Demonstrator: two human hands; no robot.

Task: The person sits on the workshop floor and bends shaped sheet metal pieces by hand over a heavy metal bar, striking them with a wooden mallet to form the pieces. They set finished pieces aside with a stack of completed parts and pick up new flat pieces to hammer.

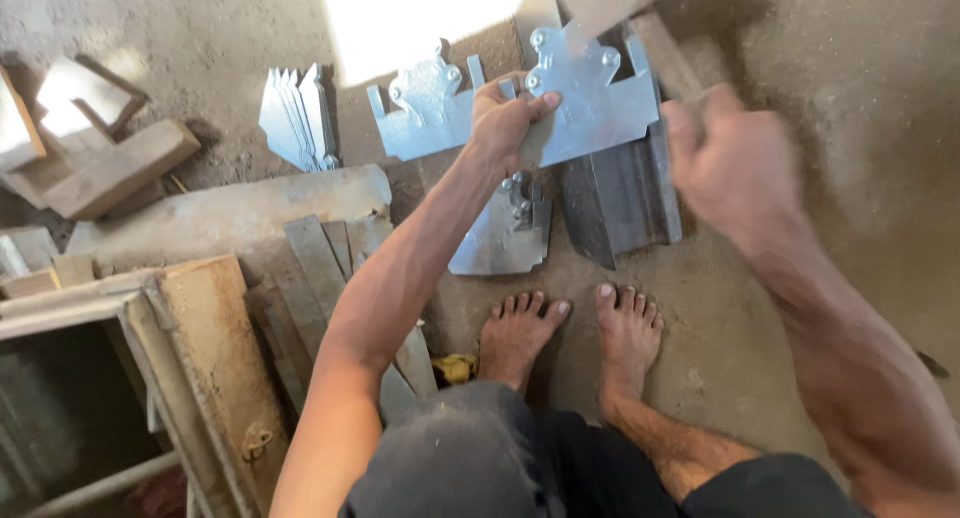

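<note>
The left hand (505,118) pinches a cut metal plate (595,93) by its left edge, holding it above a dark steel block (620,203) on the floor (830,108). The right hand (735,163) is raised beside it, blurred; I cannot tell its grip. Around lie a second plate (425,113), a third (505,233) and a leaning stack (298,118). Judging by these, several plates are cut, and this one remains in hand.
</note>
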